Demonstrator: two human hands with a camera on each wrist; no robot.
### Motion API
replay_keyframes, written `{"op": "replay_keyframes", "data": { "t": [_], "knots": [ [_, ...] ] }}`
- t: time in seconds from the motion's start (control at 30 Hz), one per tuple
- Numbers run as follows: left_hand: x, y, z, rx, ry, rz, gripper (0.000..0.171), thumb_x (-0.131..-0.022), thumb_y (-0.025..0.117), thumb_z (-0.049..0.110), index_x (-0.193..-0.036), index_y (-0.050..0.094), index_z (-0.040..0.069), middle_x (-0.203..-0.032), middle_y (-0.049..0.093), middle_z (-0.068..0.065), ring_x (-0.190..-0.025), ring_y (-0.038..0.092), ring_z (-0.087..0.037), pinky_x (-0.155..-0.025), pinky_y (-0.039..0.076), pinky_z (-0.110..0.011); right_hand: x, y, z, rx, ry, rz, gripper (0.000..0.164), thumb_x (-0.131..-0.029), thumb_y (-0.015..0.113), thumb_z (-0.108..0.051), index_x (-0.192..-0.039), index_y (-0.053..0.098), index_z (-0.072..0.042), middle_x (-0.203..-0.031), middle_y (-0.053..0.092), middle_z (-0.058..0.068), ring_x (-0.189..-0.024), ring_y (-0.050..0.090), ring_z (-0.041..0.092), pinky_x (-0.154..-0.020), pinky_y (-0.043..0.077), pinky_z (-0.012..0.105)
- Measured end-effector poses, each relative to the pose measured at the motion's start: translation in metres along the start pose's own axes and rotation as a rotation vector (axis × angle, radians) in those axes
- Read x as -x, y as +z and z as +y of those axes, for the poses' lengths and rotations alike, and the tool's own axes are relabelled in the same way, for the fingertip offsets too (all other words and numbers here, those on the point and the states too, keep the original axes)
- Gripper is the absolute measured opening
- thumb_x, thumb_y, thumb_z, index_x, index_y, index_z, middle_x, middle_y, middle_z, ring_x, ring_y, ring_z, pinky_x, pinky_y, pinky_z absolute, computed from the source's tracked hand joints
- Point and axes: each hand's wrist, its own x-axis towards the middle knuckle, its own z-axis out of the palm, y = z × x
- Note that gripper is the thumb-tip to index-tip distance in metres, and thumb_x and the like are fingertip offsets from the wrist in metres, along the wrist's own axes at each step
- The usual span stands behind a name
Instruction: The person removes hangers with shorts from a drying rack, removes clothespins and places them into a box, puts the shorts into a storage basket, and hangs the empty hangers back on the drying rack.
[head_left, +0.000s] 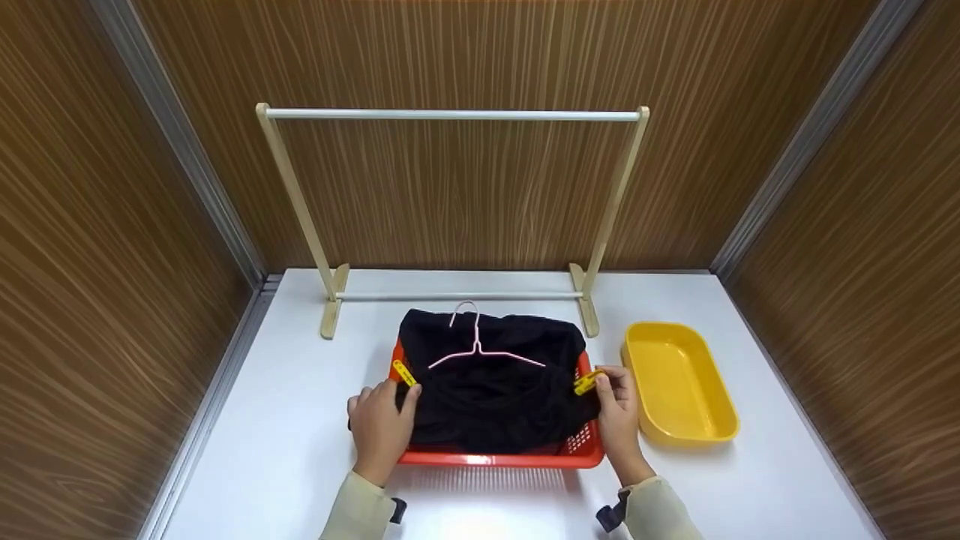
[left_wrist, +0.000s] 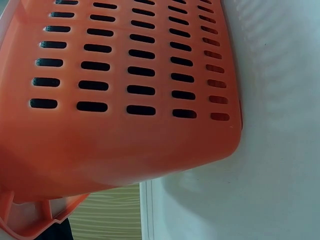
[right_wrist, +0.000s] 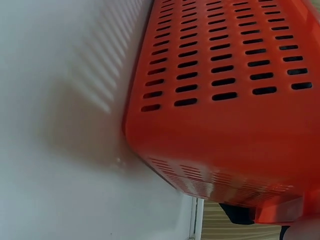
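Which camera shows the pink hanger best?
The head view: the pink hanger stands out against the black cloth, its hook and sloping arms visible. Neither the left nor the right wrist view shows any of it; both look mainly at the outside of the red basket.

Left hand (head_left: 382, 426) palm-down, right hand (head_left: 619, 412) pinching; well apart.

Two hands (head_left: 381, 427) (head_left: 619, 412), two clips (head_left: 404, 373) (head_left: 587, 383); one hanger (head_left: 477, 345), basket (head_left: 487, 460), tray (head_left: 679, 390), rack (head_left: 450, 115).

The basket (head_left: 484, 459) casts striped shadows (right_wrist: 92, 65) (bright light).
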Motion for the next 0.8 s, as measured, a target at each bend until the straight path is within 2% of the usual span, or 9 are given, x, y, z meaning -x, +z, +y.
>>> {"op": "replay_keyframes", "data": {
  "t": [0.1, 0.2, 0.43, 0.67, 0.8],
  "knots": [
    [0.000, 0.000, 0.001, 0.001, -0.014, -0.016, 0.038, -0.098, 0.070, 0.043, -0.085, 0.061, 0.008, -0.072, 0.059, -0.004, -0.070, 0.050, -0.026, -0.074, 0.031, -0.041, 0.000, -0.001, -0.001, -0.025, 0.024, 0.024, 0.024, -0.109, 0.048, -0.006, -0.119, 0.047, 0.015, -0.105, 0.063, -0.001, -0.091, 0.061, 0.008, -0.084, 0.050, 0.019],
    [0.000, -0.001, 0.002, 0.005, -0.023, -0.029, 0.039, -0.099, 0.068, 0.044, -0.086, 0.062, 0.008, -0.074, 0.060, -0.004, -0.072, 0.051, -0.026, -0.076, 0.031, -0.041, 0.001, 0.000, -0.002, -0.023, 0.026, 0.009, 0.025, -0.109, 0.049, -0.007, -0.120, 0.048, 0.016, -0.106, 0.064, 0.001, -0.093, 0.062, 0.009, -0.085, 0.050, 0.020],
    [0.002, -0.003, 0.003, 0.006, -0.026, -0.034, 0.039, -0.098, 0.069, 0.044, -0.087, 0.063, 0.008, -0.074, 0.061, -0.004, -0.073, 0.051, -0.026, -0.076, 0.031, -0.041, 0.004, 0.002, -0.001, 0.084, 0.002, -0.050, 0.025, -0.105, 0.055, -0.001, -0.121, 0.052, 0.017, -0.104, 0.063, 0.008, -0.096, 0.063, 0.012, -0.089, 0.051, 0.020],
    [0.001, -0.003, 0.003, 0.011, -0.030, -0.037, 0.039, -0.099, 0.068, 0.045, -0.087, 0.063, 0.008, -0.074, 0.059, -0.004, -0.073, 0.051, -0.026, -0.076, 0.031, -0.041, 0.002, 0.007, 0.001, 0.141, -0.035, -0.028, 0.022, -0.095, 0.061, 0.014, -0.114, 0.052, 0.019, -0.099, 0.065, 0.005, -0.092, 0.064, 0.009, -0.086, 0.050, 0.018],
    [0.000, -0.002, 0.002, 0.017, -0.015, -0.019, 0.039, -0.098, 0.069, 0.044, -0.086, 0.063, 0.007, -0.073, 0.060, -0.005, -0.072, 0.051, -0.026, -0.075, 0.031, -0.042, 0.002, 0.010, -0.002, 0.219, -0.053, -0.053, 0.029, -0.086, 0.061, 0.023, -0.111, 0.048, 0.019, -0.099, 0.064, 0.014, -0.091, 0.063, 0.008, -0.085, 0.049, 0.017]
  ]
}}
